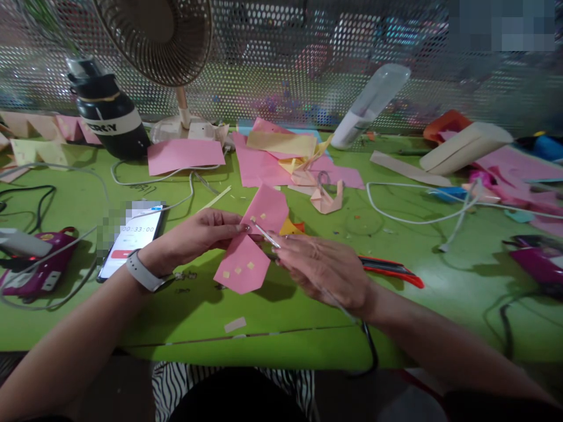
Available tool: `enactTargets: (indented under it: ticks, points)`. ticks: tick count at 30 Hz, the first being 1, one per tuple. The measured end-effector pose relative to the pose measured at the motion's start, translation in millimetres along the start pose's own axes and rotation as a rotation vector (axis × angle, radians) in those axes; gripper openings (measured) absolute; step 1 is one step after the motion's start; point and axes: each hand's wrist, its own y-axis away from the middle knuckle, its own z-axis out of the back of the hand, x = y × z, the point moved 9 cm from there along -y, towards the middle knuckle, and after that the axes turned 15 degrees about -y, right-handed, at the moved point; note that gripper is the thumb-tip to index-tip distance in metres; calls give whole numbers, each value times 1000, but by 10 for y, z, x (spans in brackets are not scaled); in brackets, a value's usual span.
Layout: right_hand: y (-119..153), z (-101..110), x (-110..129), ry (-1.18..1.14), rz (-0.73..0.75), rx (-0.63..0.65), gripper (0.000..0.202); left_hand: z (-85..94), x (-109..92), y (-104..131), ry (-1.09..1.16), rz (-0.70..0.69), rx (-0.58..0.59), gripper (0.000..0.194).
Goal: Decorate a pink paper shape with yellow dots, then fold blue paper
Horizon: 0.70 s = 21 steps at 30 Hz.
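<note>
A pink paper piece (243, 266), shaped like a bow with a narrow middle, is held above the green table. Small pale yellow squares dot both of its halves. My left hand (209, 227) pinches it at the narrow middle, thumb on top. In my right hand (328, 269) are slim metal tweezers (269, 237), their tip touching the upper half beside one of the squares. The fingers hide much of the tweezers. A yellow-orange folded paper (290, 227) lies partly hidden behind the right fingers. Just right of that hand rests a red and black craft knife (393, 269).
A phone (132, 237) showing a timer lies left. Behind are a black bottle (109, 111), a fan (160, 29), paper scraps (259, 161) and a clear bottle (369, 105) leaning on the mesh. White cables (404, 220) cross the green table (185, 316).
</note>
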Motion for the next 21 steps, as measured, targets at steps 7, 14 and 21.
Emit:
enactTargets:
  ticks: [7, 14, 21]
  points:
    - [226, 197, -527, -360, -573, -439, 13, -9, -3, -11, -38, -1, 39, 19]
    - [353, 93, -797, -700, -765, -597, 6, -15, 23, -5, -85, 36, 55, 19]
    - [93, 211, -389, -218, -346, -279, 32, 13, 34, -16, 31, 22, 35, 18]
